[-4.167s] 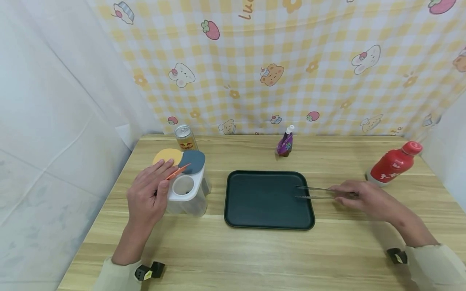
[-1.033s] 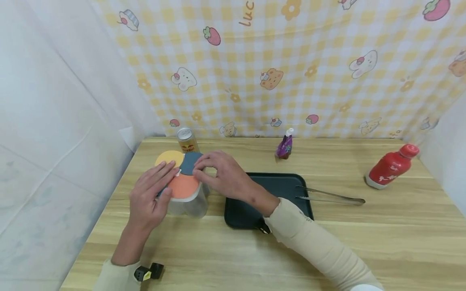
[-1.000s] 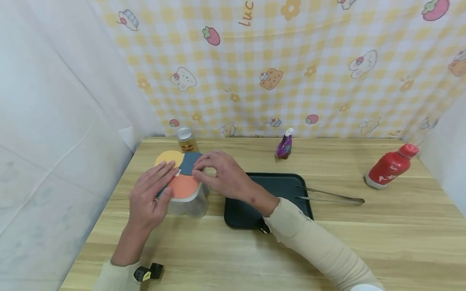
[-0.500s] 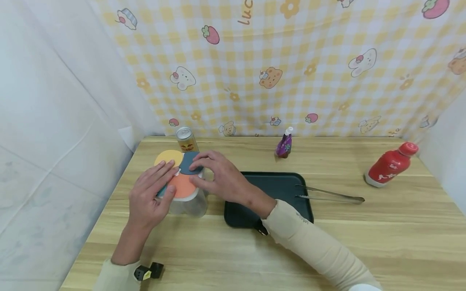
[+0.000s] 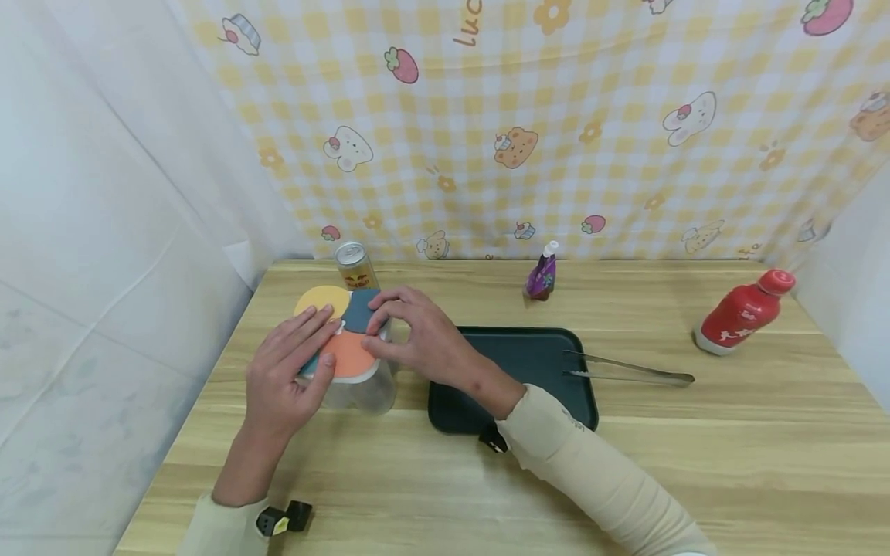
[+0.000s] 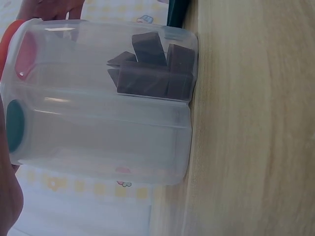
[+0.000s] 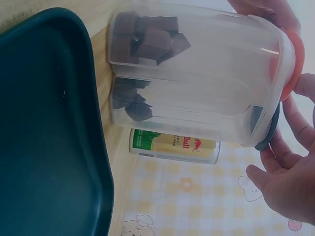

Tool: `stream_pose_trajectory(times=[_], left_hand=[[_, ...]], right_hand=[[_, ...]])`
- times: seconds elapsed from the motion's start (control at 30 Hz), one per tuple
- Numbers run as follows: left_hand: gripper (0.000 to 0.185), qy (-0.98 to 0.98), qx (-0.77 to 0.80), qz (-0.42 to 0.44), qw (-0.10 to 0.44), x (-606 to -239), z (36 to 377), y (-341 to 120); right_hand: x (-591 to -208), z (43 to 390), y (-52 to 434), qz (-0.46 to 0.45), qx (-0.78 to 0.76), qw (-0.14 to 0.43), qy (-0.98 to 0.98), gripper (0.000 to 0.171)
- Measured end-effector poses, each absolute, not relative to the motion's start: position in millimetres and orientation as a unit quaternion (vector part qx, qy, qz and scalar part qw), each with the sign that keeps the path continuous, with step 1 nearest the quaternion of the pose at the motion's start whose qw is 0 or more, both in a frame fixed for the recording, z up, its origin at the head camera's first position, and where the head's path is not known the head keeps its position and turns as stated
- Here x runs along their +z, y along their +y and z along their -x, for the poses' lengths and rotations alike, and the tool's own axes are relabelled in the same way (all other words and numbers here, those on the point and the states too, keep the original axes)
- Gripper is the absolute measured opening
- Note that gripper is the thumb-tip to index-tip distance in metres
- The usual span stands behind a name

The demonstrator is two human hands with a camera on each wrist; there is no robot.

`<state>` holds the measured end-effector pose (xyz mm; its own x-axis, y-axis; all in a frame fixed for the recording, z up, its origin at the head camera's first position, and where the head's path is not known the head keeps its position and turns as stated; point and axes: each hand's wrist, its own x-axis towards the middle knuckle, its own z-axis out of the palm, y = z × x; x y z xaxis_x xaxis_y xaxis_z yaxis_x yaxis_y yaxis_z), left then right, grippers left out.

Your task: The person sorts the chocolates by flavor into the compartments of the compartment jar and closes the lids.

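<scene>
A clear plastic storage container (image 6: pixel 98 142) with several compartments stands upright on the table, dark brown chunks (image 7: pixel 152 42) lying inside. Its top carries a yellow lid (image 5: pixel 320 300), a dark blue lid (image 5: pixel 360 309), an orange lid (image 5: pixel 348 355) and a partly covered teal lid (image 6: pixel 15 125). My left hand (image 5: pixel 281 378) rests across the yellow, orange and teal lids with its fingers extended. Bent at the finger joints, my right hand (image 5: pixel 424 340) touches the orange lid's right edge with the thumb. Its other fingertips lie at the dark blue lid.
A dark green tray (image 5: pixel 518 332) lies right of the container, under my right forearm. Metal tongs (image 5: pixel 640 373) lean over its right rim. A can (image 5: pixel 356 266) stands behind the container, a purple pouch (image 5: pixel 541 276) at the back, a red bottle (image 5: pixel 744 313) at far right.
The tongs left my right hand, which moved left to the container. The orange lid, earlier tilted in my left hand, now lies flat. Lately the right thumb shifted slightly onto that lid.
</scene>
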<state>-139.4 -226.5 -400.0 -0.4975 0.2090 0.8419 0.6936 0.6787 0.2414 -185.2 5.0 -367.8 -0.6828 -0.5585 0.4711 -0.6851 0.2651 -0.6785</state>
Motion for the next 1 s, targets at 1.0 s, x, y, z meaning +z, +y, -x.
stream_pose_trajectory(times=[1.0], left_hand=[[0.046,-0.813,-0.257,0.289,0.436,-401.8,133.2,-226.8]], right_hand=[[-378.1,179.2,13.0,-0.421,0.471,0.054,-0.773,0.009]])
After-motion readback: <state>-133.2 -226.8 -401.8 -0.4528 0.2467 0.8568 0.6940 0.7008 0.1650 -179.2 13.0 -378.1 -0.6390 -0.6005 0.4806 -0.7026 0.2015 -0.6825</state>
